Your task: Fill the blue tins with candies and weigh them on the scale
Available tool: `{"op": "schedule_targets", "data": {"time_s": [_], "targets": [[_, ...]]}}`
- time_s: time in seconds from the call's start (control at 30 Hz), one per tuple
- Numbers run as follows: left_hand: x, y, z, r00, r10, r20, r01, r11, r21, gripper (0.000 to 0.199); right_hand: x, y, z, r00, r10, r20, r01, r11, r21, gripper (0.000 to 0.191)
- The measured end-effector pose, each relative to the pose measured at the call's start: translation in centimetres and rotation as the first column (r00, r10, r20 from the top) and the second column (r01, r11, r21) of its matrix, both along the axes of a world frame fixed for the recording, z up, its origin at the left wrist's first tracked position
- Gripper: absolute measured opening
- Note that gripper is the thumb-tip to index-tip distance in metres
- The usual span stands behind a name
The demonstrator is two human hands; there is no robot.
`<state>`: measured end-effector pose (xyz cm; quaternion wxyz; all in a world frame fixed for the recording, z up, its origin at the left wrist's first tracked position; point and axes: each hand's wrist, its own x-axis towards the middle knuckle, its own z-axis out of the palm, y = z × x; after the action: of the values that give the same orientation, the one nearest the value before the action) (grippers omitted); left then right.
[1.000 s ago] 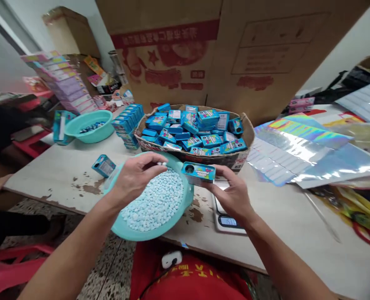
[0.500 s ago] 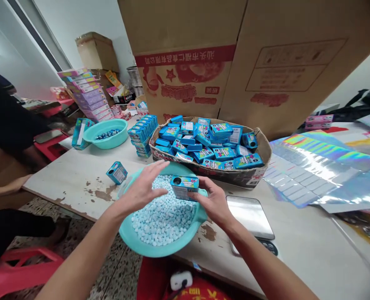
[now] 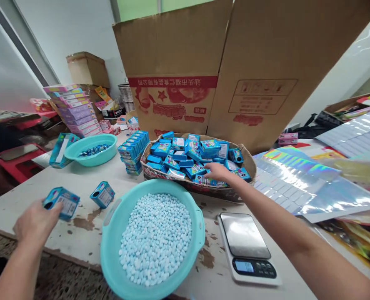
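My left hand [image 3: 36, 223] grips a small blue candy box [image 3: 66, 203] over the left part of the table, its round dark hole facing left. Another blue box [image 3: 103, 194] stands alone just to the right. My right hand [image 3: 218, 172] reaches into a low, cut-down carton [image 3: 225, 192] heaped with blue candy boxes [image 3: 193, 150]. Its fingers are stretched over the boxes and appear to touch one; part of the fingers is hidden. Between my arms sits a turquoise basin [image 3: 110, 258] with many pale blue candies [image 3: 156, 237].
A digital scale [image 3: 247, 246] lies right of the basin. Behind it are shiny printed sheets [image 3: 300, 187]. Stacked blue boxes [image 3: 131, 152] and a smaller turquoise bowl [image 3: 93, 156] with shiny blue pieces stand at back left. A tall cardboard sheet [image 3: 172, 50] rises behind.
The blue box has passed from my right hand to my left, which carried it leftward. My right hand has moved up into the carton. The view has shifted, showing the whole scale.
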<state>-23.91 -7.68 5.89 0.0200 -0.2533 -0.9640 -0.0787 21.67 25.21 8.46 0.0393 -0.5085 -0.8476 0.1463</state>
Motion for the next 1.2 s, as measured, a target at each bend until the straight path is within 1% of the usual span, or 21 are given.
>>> {"op": "schedule_targets", "data": {"time_s": [0.1,0.17,0.2,0.27,0.33,0.4,0.43,0.47,0.5,0.53,0.57,0.6,0.63,0.7,0.77,0.83,0.93,1.07,1.13,1.17,1.2], "targets": [[-2.2,0.9,-4.7,0.995,-0.042,0.096,0.039,0.999,0.033,0.044,-1.0,1.0,-1.1,0.994,0.038,0.099,-0.026,0.992,-0.124,0.032],[-2.5,1.7,-6.5,0.983,-0.107,0.149,0.091,0.99,0.108,0.046,-1.5,1.0,-1.7,0.99,0.041,0.135,-0.017,0.984,-0.177,0.03],[-2.4,1.9,-6.8,0.976,-0.134,0.17,0.109,0.983,0.147,0.05,-1.6,1.0,-1.8,0.99,0.039,0.135,-0.012,0.981,-0.192,0.031],[-1.9,2.0,-6.5,0.966,-0.174,0.192,0.135,0.97,0.201,0.059,-1.4,1.2,-1.6,0.995,0.034,0.097,-0.014,0.98,-0.2,0.036],[-0.4,1.9,-5.0,0.978,-0.168,0.123,0.134,0.96,0.246,0.067,-0.6,1.2,-0.9,1.0,0.028,0.014,-0.025,0.985,-0.173,0.04],[2.4,1.7,-3.3,0.984,-0.176,-0.009,0.17,0.934,0.314,0.066,0.3,0.7,0.1,0.995,0.014,-0.095,-0.025,0.994,-0.11,0.037],[4.3,1.8,-2.7,0.976,-0.213,-0.052,0.217,0.91,0.352,0.062,0.7,0.1,0.7,0.978,0.003,-0.207,-0.019,0.997,-0.074,0.035],[6.4,1.9,-2.2,0.951,-0.305,-0.047,0.3,0.878,0.372,0.058,1.0,-0.8,1.2,0.933,-0.001,-0.36,-0.018,0.999,-0.049,0.034],[8.6,2.0,-2.1,0.908,-0.419,0.004,0.386,0.84,0.381,0.055,1.3,-2.0,1.6,0.848,0.001,-0.53,-0.028,0.999,-0.043,0.035],[10.9,2.2,-2.3,0.824,-0.557,0.098,0.497,0.796,0.345,0.053,1.4,-3.4,2.0,0.718,0.002,-0.696,-0.055,0.997,-0.054,0.037],[13.0,2.3,-2.6,0.731,-0.651,0.206,0.593,0.755,0.282,0.054,1.5,-5.0,2.2,0.585,0.001,-0.811,-0.111,0.991,-0.079,0.04],[15.0,2.4,-3.1,0.658,-0.695,0.289,0.663,0.717,0.214,0.055,1.5,-6.7,2.3,0.489,-0.013,-0.872,-0.171,0.979,-0.11,0.043],[16.8,2.4,-3.7,0.611,-0.71,0.35,0.713,0.686,0.145,0.057,1.5,-8.4,2.3,0.431,-0.033,-0.902,-0.223,0.965,-0.141,0.045],[19.7,2.3,-4.4,0.579,-0.698,0.421,0.749,0.659,0.062,0.062,1.4,-11.4,2.0,0.356,-0.078,-0.931,-0.306,0.932,-0.195,0.047],[22.2,2.1,-4.5,0.547,-0.682,0.486,0.759,0.649,0.056,0.071,1.4,-13.6,1.5,0.294,-0.137,-0.946,-0.329,0.915,-0.234,0.048],[24.5,2.2,-4.2,0.503,-0.672,0.544,0.751,0.651,0.109,0.079,1.5,-14.9,0.9,0.219,-0.202,-0.955,-0.298,0.918,-0.262,0.048],[27.1,3.1,-3.8,0.466,-0.64,0.612,0.658,0.713,0.244,0.071,1.3,-15.7,0.1,0.131,-0.315,-0.94,-0.308,0.888,-0.34,0.044],[28.3,4.2,-4.3,0.422,-0.587,0.691,0.491,0.789,0.37,0.036,-0.2,-15.6,-1.3,0.129,-0.475,-0.87,-0.361,0.795,-0.488,0.041],[27.9,4.4,-4.7,0.386,-0.545,0.744,0.374,0.83,0.414,0.024,-1.3,-15.7,-2.2,0.119,-0.5,-0.858,-0.322,0.798,-0.509,0.043],[27.6,4.5,-4.8,0.359,-0.52,0.775,0.297,0.851,0.433,0.02,-1.9,-15.8,-2.8,0.137,-0.48,-0.866,-0.294,0.815,-0.499,0.043],[27.2,4.6,-4.9,0.325,-0.497,0.805,0.207,0.868,0.452,0.017,-2.5,-16.1,-3.4,0.182,-0.443,-0.878,-0.265,0.838,-0.477,0.043]]}}
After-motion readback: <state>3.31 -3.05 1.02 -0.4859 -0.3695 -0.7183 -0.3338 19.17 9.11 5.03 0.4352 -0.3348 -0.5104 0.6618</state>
